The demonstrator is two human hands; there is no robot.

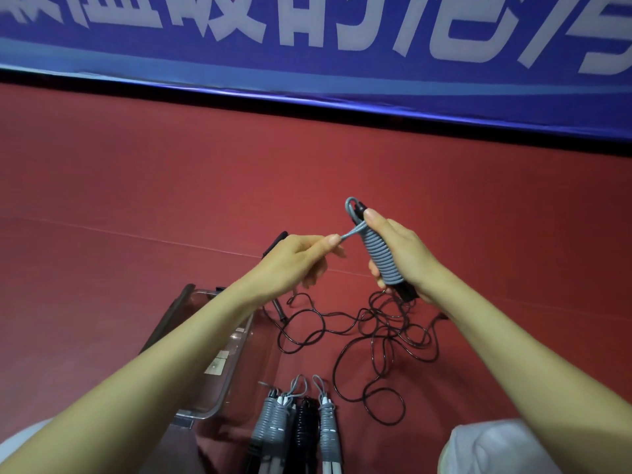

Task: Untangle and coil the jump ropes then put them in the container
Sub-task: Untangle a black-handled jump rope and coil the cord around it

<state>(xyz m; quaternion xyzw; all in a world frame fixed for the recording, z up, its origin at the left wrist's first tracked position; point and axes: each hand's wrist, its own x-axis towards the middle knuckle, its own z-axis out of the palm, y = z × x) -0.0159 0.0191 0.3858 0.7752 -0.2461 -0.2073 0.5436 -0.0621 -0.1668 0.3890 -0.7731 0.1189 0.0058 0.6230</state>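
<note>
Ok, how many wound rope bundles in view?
4. Held grey bundle in the right hand, tail pinched by the left hand; at the bottom edge: left grey bundle, black bundle, right grey bundle. More may be hidden.

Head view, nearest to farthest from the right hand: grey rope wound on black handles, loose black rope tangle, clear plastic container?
1. Grey rope wound on black handles: gripped in the right hand.
2. Loose black rope tangle: on the floor below.
3. Clear plastic container: on the floor, lower left.
</note>
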